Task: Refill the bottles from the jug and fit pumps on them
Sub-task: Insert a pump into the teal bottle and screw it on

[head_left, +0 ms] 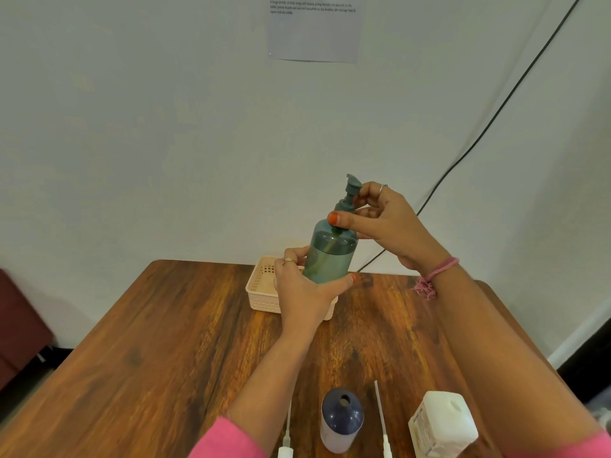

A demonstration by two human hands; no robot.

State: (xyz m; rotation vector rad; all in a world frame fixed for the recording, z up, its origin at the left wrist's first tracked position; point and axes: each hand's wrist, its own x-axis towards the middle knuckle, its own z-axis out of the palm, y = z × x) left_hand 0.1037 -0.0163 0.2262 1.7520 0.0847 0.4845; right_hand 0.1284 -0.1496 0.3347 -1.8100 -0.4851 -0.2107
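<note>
The left hand (299, 285) is gripping a translucent green bottle (330, 254), part-filled with liquid, above the wooden desk (165, 342), while the right hand (386, 219) is pinching its green pump (348, 193). A perforated plastic basket (261, 289) is sitting behind; a blue open-necked bottle (340, 421) and white jug (443, 424) are standing near.

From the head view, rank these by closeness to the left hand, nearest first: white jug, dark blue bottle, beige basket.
1. Beige basket, directly behind the left hand, which overlaps it while gripping the green bottle.
2. Dark blue bottle, open-necked, at the near table edge.
3. White jug, near edge, farther right.
</note>
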